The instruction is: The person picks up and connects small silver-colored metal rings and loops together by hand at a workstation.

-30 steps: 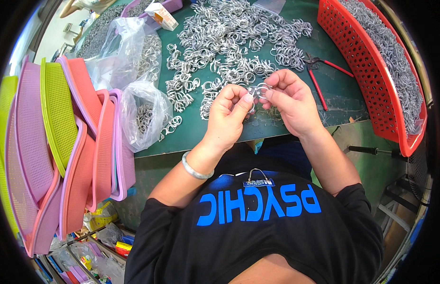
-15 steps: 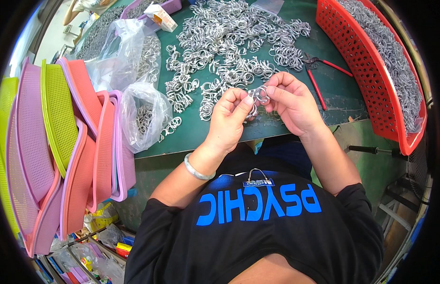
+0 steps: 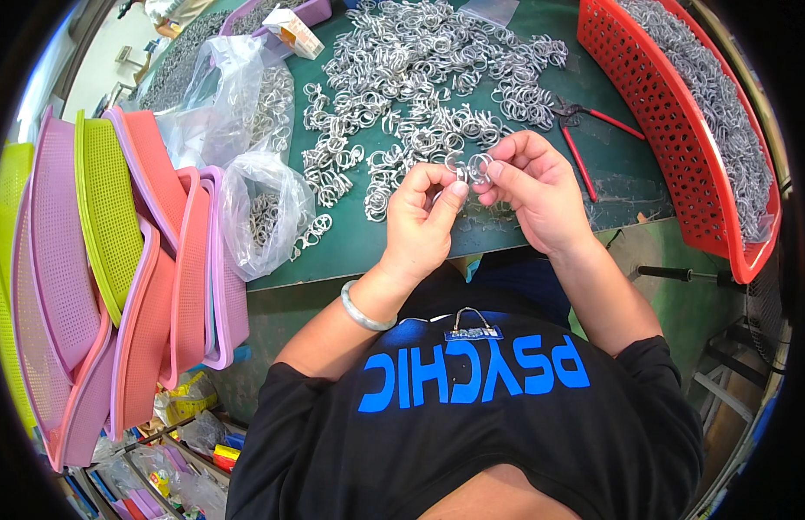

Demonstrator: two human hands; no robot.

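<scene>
Small silver metal rings [image 3: 479,168] are pinched between my two hands, just above the near edge of the green table. My left hand [image 3: 422,217] is closed, thumb against forefinger, on a ring at its fingertips. Thumb and fingers of my right hand [image 3: 543,195] grip another ring right beside it. Whether the two rings are linked I cannot tell. Just beyond my hands spreads a large pile of similar metal rings [image 3: 411,52]. Red-handled pliers [image 3: 579,160] lie spread on the table to the right of my right hand.
A red perforated basket [image 3: 649,113] full of metal pieces stands at the right. Clear plastic bags [image 3: 268,208] with rings sit left of the pile. Stacked coloured baskets [image 3: 108,217] rise at far left. A small open carton [image 3: 296,33] stands at the back, by a purple basket [image 3: 320,10].
The rings at my fingertips have turned, so a round ring now faces up between my hands. My left hand has shifted very slightly. At the far upper left, a person's limb has moved.
</scene>
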